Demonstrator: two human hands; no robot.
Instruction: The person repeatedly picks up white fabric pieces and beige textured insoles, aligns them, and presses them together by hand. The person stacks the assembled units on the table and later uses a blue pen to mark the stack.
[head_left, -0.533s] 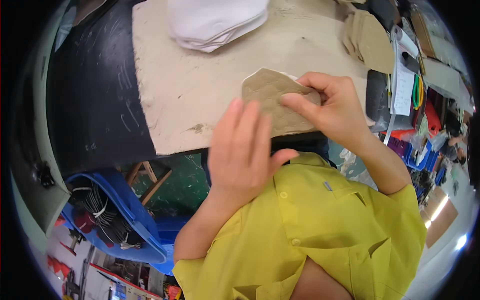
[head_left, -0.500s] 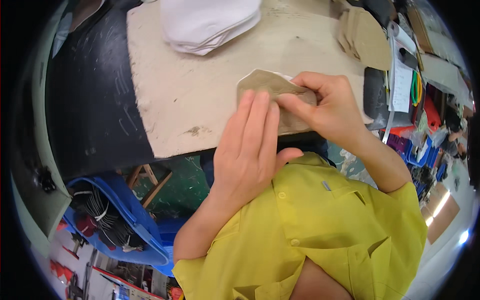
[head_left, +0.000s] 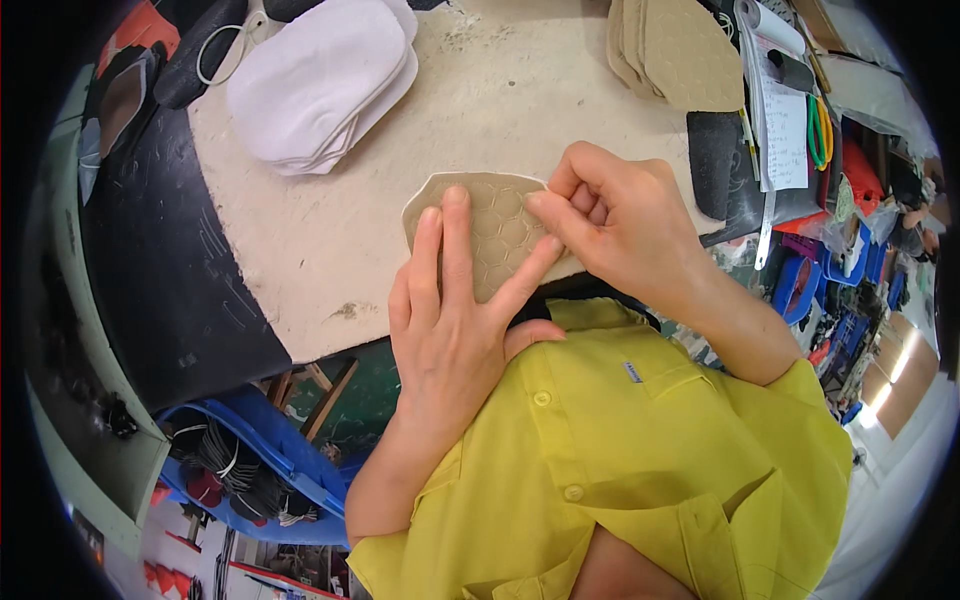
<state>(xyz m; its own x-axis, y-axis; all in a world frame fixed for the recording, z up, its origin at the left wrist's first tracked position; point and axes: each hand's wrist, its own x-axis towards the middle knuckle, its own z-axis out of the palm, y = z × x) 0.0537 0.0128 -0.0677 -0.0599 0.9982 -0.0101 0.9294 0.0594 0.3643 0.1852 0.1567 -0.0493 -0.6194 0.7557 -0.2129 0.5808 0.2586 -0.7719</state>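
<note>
Head view: wide fisheye, worn on the head, facing down.
We look through the left of two side-by-side head-worn lenses, down over the wearer's yellow shirt (head_left: 650, 440) and outward across the pale board (head_left: 500, 120). Our picture is upright and unmirrored, so its left is the wearer's left. The shirt occupies our lower middle, seen from close above; the left hand (head_left: 448, 325) and right hand (head_left: 628, 215) lie near our centre, also at close range; the board extends beyond them to our upper edge. Toward our rim, straight edges bend, the corners go dark, and the cluttered background (head_left: 885, 265) at right appears smaller and farther off.
</note>
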